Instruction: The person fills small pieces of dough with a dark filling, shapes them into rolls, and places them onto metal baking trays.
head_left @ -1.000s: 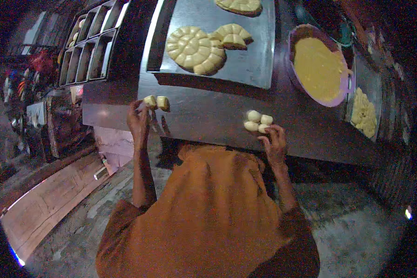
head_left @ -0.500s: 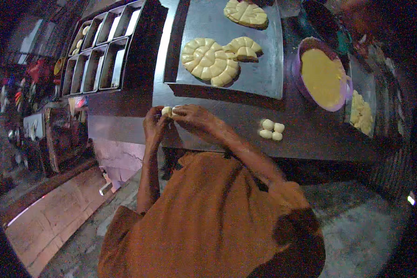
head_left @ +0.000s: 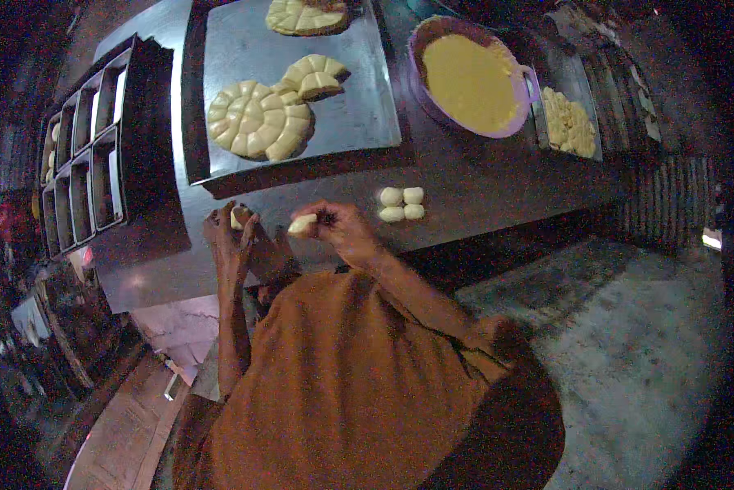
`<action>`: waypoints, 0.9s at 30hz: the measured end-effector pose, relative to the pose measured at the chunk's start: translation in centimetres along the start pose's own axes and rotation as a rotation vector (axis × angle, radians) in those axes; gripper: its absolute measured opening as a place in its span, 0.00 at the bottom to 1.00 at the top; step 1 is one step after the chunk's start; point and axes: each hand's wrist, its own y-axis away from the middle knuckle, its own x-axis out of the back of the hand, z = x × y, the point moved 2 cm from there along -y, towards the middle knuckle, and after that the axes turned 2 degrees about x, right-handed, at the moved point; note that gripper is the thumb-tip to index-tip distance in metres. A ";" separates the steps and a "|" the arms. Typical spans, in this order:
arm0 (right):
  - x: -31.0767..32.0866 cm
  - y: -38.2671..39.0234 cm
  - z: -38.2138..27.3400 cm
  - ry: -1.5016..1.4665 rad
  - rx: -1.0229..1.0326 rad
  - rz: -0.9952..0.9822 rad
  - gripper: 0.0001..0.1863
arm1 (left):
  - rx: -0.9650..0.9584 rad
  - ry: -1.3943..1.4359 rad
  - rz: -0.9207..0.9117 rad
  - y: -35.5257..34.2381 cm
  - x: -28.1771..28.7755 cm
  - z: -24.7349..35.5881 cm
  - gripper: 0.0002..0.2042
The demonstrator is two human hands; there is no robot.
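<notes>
My left hand (head_left: 235, 237) is closed on a small pale dough piece (head_left: 237, 218), partly hidden by the fingers, just above the table near its front edge. To the right of it, my right hand (head_left: 344, 233) pinches another pale dough piece (head_left: 303, 224) between thumb and fingertips. A gap separates the two hands. Beyond my right hand, several smooth dough balls (head_left: 391, 197) sit touching in a tight cluster on the dark table (head_left: 465, 192).
Ahead stands a metal tray (head_left: 355, 118) with scored, rounded dough shapes (head_left: 257, 118). Joined loaf pans (head_left: 114, 214) are at the left, some holding dough balls. A purple tub (head_left: 498, 132) of yellow mass and a second tray of dough pieces (head_left: 569, 124) lie at the far right.
My hands were together at the dough; now they are apart, each with a piece. The view has swung, so the table's things appear farther left.
</notes>
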 end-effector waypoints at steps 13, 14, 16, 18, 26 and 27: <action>6.4 8.3 -9.3 -0.016 -0.043 0.130 0.16 | -0.956 0.505 0.196 3.6 3.0 28.0 0.08; 7.4 9.1 -9.8 -0.016 -0.060 0.124 0.16 | -0.924 0.606 0.143 3.8 1.6 28.7 0.12; 9.9 10.7 -10.7 -0.017 -0.078 0.139 0.16 | -0.859 0.620 -0.096 4.0 -1.0 30.0 0.15; 12.5 12.3 -11.5 -0.016 -0.088 0.172 0.16 | -0.737 0.783 -0.394 4.2 -3.6 31.8 0.21; 23.9 13.2 -18.0 0.063 -0.069 0.419 0.16 | -0.438 1.019 -0.727 4.9 -5.3 36.7 0.25; 25.7 12.4 -19.8 0.140 -0.070 0.419 0.16 | -0.388 0.996 -0.711 4.9 -5.0 36.3 0.23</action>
